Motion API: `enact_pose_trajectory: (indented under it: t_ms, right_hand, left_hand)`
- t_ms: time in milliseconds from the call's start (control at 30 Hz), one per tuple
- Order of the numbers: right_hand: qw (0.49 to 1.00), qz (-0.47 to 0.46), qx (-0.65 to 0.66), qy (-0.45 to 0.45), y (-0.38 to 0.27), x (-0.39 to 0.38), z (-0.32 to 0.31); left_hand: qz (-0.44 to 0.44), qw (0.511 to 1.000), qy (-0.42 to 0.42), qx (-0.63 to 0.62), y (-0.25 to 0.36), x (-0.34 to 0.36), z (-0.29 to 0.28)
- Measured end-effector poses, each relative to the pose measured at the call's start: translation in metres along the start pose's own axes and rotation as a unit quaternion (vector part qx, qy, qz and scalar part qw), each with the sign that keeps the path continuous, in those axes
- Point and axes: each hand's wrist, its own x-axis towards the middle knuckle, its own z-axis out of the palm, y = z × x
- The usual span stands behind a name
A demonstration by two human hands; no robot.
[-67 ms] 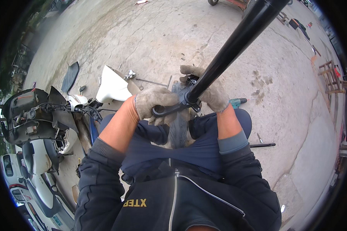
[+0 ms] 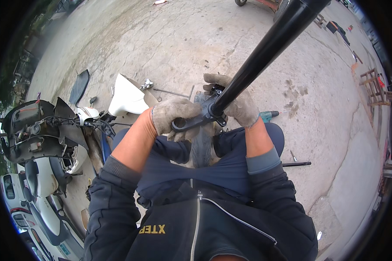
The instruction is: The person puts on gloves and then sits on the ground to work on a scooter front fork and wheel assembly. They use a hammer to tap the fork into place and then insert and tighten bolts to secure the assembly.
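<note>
A long black steering stem (image 2: 265, 50) slants up to the upper right from a black fork clamp (image 2: 200, 122) above my knees. My gloved left hand (image 2: 174, 114) is closed on the clamp's left arm, thumb on top and fingers below, beside its open ring end. Behind the foot of the stem, my gloved right hand (image 2: 237, 105) is wrapped round the clamp's other end. The stem hides part of its fingers and palm. Under the clamp, a worn tyre (image 2: 201, 150) stands between my legs.
A teal power drill (image 2: 268, 115) lies right of my right hand, and a black rod (image 2: 297, 164) by my knee. White fairing panels (image 2: 127, 96) and a long-handled wrench (image 2: 172, 92) lie ahead on the left. A partly stripped scooter (image 2: 41, 135) stands left; wooden stools (image 2: 372, 87) stand far right.
</note>
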Motion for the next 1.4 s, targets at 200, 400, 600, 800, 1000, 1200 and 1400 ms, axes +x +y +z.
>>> enact_pose_trajectory:
  t_ms: [200, 400, 600, 800, 1000, 1200, 1400]
  right_hand:
    - [0.97, -0.135, -0.203, -0.003, -0.017, -0.001, 0.002]
    - [0.992, -0.076, 0.075, 0.064, 0.001, 0.002, 0.006]
    - [0.977, -0.054, 0.192, 0.079, 0.003, -0.004, 0.003]
    - [0.97, -0.009, 0.241, 0.024, -0.011, -0.007, -0.013]
    - [0.851, -0.236, 0.42, -0.21, 0.022, 0.02, -0.017]
    - [0.853, -0.165, 0.451, -0.203, 0.004, 0.021, -0.016]
    - [0.942, 0.198, 0.061, 0.263, -0.056, 0.024, 0.006]
  left_hand:
    - [-0.039, 0.995, 0.09, -0.019, 0.012, -0.001, 0.025]
    - [-0.012, 0.989, 0.15, 0.015, 0.016, 0.019, 0.059]
    - [0.219, 0.808, 0.261, 0.481, 0.0, 0.003, 0.044]
    - [0.114, 0.868, 0.374, 0.305, -0.018, 0.007, 0.026]
    - [0.16, 0.92, 0.353, 0.062, -0.054, 0.014, 0.009]
    - [0.152, 0.921, 0.358, -0.032, -0.064, 0.016, 0.011]
    - [0.171, 0.92, 0.35, -0.041, -0.061, 0.022, 0.009]
